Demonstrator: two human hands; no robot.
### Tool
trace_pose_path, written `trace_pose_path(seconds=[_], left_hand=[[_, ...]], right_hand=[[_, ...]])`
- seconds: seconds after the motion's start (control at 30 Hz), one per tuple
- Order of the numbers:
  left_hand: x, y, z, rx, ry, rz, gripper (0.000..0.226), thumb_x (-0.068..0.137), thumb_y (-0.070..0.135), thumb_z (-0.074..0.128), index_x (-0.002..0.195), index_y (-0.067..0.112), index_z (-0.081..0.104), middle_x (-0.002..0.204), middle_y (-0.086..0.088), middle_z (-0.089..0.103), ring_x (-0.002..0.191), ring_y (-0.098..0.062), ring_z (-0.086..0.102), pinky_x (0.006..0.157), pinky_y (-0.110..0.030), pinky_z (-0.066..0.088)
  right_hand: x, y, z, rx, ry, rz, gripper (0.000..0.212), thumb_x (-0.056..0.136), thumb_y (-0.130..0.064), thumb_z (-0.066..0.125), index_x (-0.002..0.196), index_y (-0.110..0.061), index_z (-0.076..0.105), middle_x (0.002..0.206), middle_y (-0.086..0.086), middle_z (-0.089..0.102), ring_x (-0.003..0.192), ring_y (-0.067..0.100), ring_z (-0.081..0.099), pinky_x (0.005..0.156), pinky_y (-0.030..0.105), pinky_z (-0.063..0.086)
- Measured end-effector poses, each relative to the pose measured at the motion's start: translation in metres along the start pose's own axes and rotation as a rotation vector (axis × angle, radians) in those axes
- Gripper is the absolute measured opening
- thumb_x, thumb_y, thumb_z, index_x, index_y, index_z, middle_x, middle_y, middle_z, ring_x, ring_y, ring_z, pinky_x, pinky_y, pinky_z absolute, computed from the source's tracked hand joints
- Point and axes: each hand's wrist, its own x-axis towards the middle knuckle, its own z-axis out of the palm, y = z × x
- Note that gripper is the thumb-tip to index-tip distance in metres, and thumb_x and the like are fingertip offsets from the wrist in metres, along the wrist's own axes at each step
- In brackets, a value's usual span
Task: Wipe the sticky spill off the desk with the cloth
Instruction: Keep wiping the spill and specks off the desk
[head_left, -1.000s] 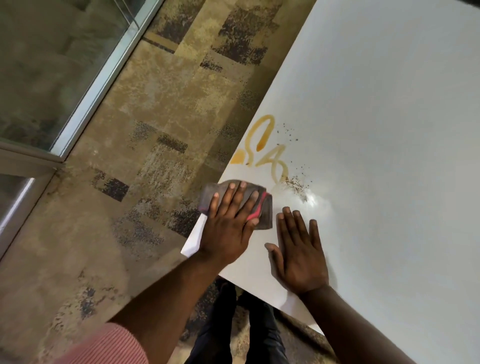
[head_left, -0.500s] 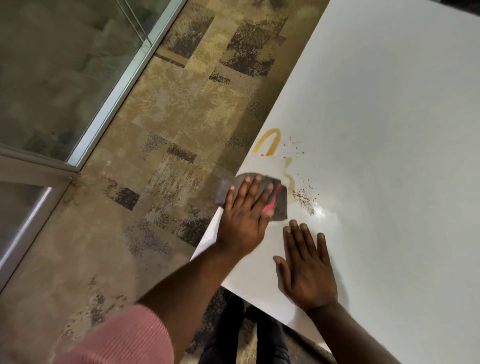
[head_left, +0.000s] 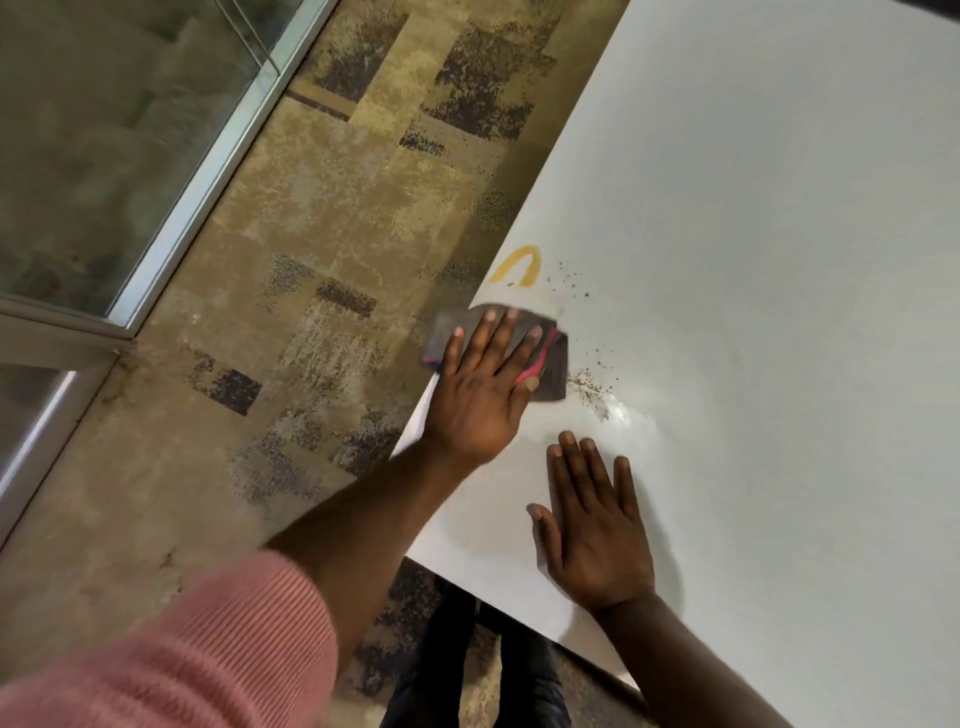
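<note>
A white desk (head_left: 753, 260) fills the right side of the view. Near its left edge lies a yellow-brown arch of sticky spill (head_left: 517, 266), with dark crumbs (head_left: 589, 387) scattered to its right and below. My left hand (head_left: 483, 384) presses flat on a dark grey cloth (head_left: 553, 371) with a pink trim, just below the arch at the desk's edge. The cloth hangs slightly over the edge. My right hand (head_left: 595, 525) rests flat, fingers spread, on the desk nearer to me, holding nothing. A wet shine (head_left: 623, 415) shows beside the crumbs.
A patterned brown carpet (head_left: 322, 234) lies to the left of the desk. A glass wall with a metal frame (head_left: 197, 187) runs along the far left. My legs in dark trousers (head_left: 467, 665) show below the desk's near corner.
My left hand has pushed the cloth away from me along the desk's edge, over the lower loops of the spill. Only the top arch still shows. The right hand has stayed flat.
</note>
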Motion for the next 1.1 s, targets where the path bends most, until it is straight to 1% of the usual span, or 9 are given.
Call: trace_pose_path(seconds=[0.17, 0.33, 0.47, 0.6, 0.67, 0.73, 0.83, 0.93, 1.1], left_hand=[[-0.066, 0.006, 0.009, 0.002, -0.041, 0.007, 0.058, 0.109, 0.042, 0.025, 0.164, 0.029, 0.015, 0.173, -0.005, 0.015, 0.160, -0.027, 0.010, 0.127, -0.055, 0.014], [-0.023, 0.016, 0.004, 0.019, -0.041, 0.000, 0.057, 0.108, 0.041, 0.030, 0.163, 0.028, 0.022, 0.172, -0.006, 0.016, 0.160, -0.028, 0.013, 0.127, -0.053, 0.013], [-0.011, 0.028, -0.003, 0.002, -0.065, -0.055, 0.059, 0.107, 0.042, 0.022, 0.164, 0.028, 0.020, 0.172, -0.006, 0.015, 0.159, -0.029, 0.014, 0.127, -0.053, 0.011], [-0.068, 0.045, 0.003, -0.010, -0.051, -0.014, 0.061, 0.107, 0.041, 0.027, 0.164, 0.024, 0.017, 0.172, -0.007, 0.016, 0.160, -0.028, 0.012, 0.125, -0.056, 0.020], [-0.097, 0.064, 0.010, -0.047, -0.074, -0.007, 0.063, 0.107, 0.042, 0.029, 0.165, 0.025, 0.012, 0.173, -0.006, 0.012, 0.160, -0.027, 0.008, 0.125, -0.056, 0.020], [-0.109, 0.082, 0.016, -0.083, -0.116, -0.031, 0.064, 0.107, 0.044, 0.027, 0.165, 0.026, 0.007, 0.174, -0.005, 0.006, 0.161, -0.026, 0.001, 0.126, -0.056, 0.015], [-0.092, 0.109, 0.020, -0.091, -0.120, -0.033, 0.063, 0.108, 0.044, 0.027, 0.165, 0.025, 0.010, 0.173, -0.005, 0.008, 0.161, -0.026, 0.001, 0.127, -0.056, 0.013], [-0.054, 0.133, 0.019, -0.092, -0.111, -0.023, 0.061, 0.108, 0.043, 0.027, 0.165, 0.025, 0.014, 0.173, -0.006, 0.011, 0.161, -0.028, 0.003, 0.127, -0.056, 0.009], [-0.025, 0.146, 0.011, -0.104, -0.131, -0.073, 0.065, 0.107, 0.044, 0.029, 0.165, 0.023, 0.008, 0.173, -0.008, 0.005, 0.161, -0.028, -0.001, 0.127, -0.055, 0.004]], right_hand=[[0.000, 0.001, 0.002, 0.050, -0.001, -0.001, 0.068, 0.106, -0.040, 0.035, 0.166, -0.015, 0.017, 0.175, 0.004, 0.012, 0.162, 0.024, 0.010, 0.130, 0.057, 0.011], [0.000, 0.002, 0.004, 0.082, 0.034, 0.004, 0.067, 0.106, -0.038, 0.032, 0.166, -0.011, 0.018, 0.175, 0.007, 0.013, 0.162, 0.024, 0.011, 0.131, 0.054, 0.007], [-0.001, 0.000, -0.004, 0.131, 0.039, 0.018, 0.065, 0.106, -0.036, 0.034, 0.165, -0.011, 0.023, 0.174, 0.007, 0.016, 0.162, 0.021, 0.012, 0.131, 0.052, 0.010], [-0.002, 0.000, -0.018, 0.233, 0.107, 0.027, 0.060, 0.107, -0.031, 0.033, 0.161, -0.005, 0.033, 0.170, 0.011, 0.024, 0.161, 0.024, 0.017, 0.129, 0.053, 0.016], [-0.005, 0.006, -0.026, 0.239, 0.175, 0.043, 0.059, 0.106, -0.028, 0.034, 0.159, -0.003, 0.034, 0.169, 0.013, 0.026, 0.160, 0.026, 0.020, 0.131, 0.049, 0.013], [-0.015, 0.013, -0.033, 0.244, 0.176, 0.120, 0.060, 0.106, -0.029, 0.032, 0.161, -0.005, 0.033, 0.170, 0.010, 0.022, 0.161, 0.022, 0.016, 0.132, 0.043, 0.006], [-0.035, 0.027, -0.041, 0.266, 0.166, 0.204, 0.061, 0.105, -0.031, 0.030, 0.161, -0.007, 0.032, 0.170, 0.009, 0.022, 0.162, 0.018, 0.011, 0.132, 0.041, 0.002], [-0.047, 0.034, -0.047, 0.244, 0.164, 0.258, 0.062, 0.105, -0.032, 0.028, 0.160, -0.003, 0.033, 0.169, 0.016, 0.028, 0.160, 0.025, 0.020, 0.132, 0.045, 0.007], [-0.043, 0.032, -0.057, 0.259, 0.192, 0.318, 0.063, 0.105, -0.032, 0.027, 0.158, 0.002, 0.035, 0.168, 0.020, 0.029, 0.158, 0.030, 0.024, 0.130, 0.053, 0.014]])
